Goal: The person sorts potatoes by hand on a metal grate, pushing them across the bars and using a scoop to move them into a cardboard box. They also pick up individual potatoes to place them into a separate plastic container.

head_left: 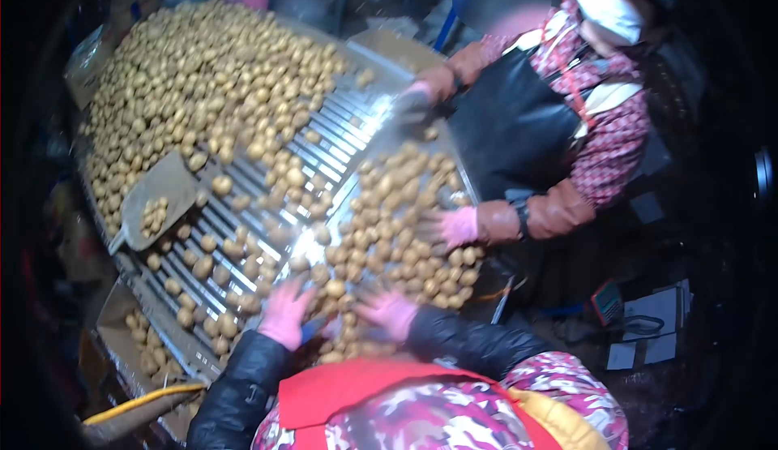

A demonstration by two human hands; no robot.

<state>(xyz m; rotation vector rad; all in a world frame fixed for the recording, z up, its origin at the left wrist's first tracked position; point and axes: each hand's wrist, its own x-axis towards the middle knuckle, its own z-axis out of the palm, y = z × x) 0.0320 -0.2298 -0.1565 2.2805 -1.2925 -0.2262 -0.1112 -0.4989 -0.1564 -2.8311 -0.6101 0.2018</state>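
My left hand (284, 314), in a pink glove, reaches over the lower edge of the slatted metal rack (267, 176). Its fingers are apart, and potatoes (335, 288) lie just beside it. Pink-gloved too, my right hand (387, 312) rests over the potatoes on the smooth metal tray, with its dark fingertips spread and somewhat blurred. I see nothing held in either hand. Round yellow-brown potatoes (397, 207) cover much of the tray in front of both hands.
A large heap of potatoes (211, 85) covers the rack's far side. A metal scoop (174, 186) with small potatoes lies at left. Opposite, a co-worker's gloved hand (455, 227) touches the tray potatoes. A box (121, 320) holding potatoes stands lower left; a calculator (606, 302) lies right.
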